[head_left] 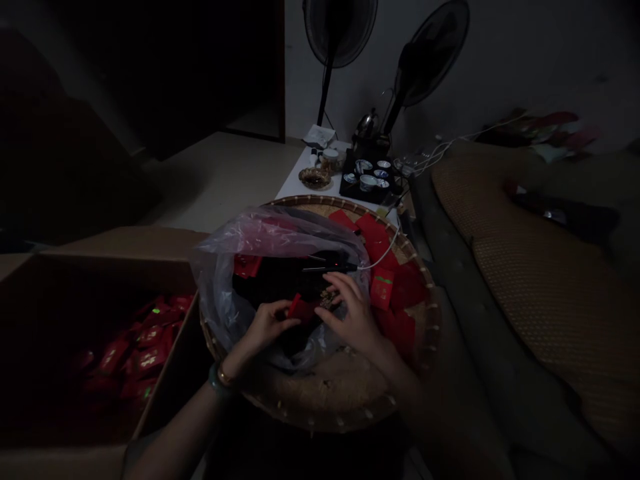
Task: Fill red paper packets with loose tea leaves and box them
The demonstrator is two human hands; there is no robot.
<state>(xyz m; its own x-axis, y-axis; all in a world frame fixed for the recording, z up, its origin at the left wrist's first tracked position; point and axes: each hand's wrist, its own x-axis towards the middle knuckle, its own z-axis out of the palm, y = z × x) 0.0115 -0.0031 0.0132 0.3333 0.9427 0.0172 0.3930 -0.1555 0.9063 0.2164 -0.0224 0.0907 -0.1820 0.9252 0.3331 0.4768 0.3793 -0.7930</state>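
Observation:
A round woven basket tray (345, 393) lies in front of me with a clear plastic bag (260, 240) of dark loose material on it. My left hand (265, 327) pinches a small red packet (301, 309) over the bag's mouth. Just to its right, my right hand (353, 313) has its fingers curled at the packet's open end, holding a pinch of brownish bits (327, 298). Several more red packets (395, 280) lie on the right side of the tray.
A cardboard box (100, 247) at my left holds several red packets (135, 347). Beyond the tray a white low table (300, 177) carries a tea set (367, 179) and kettle. Two standing fans (425, 60) rise behind. A woven mat (550, 287) covers the seat at right.

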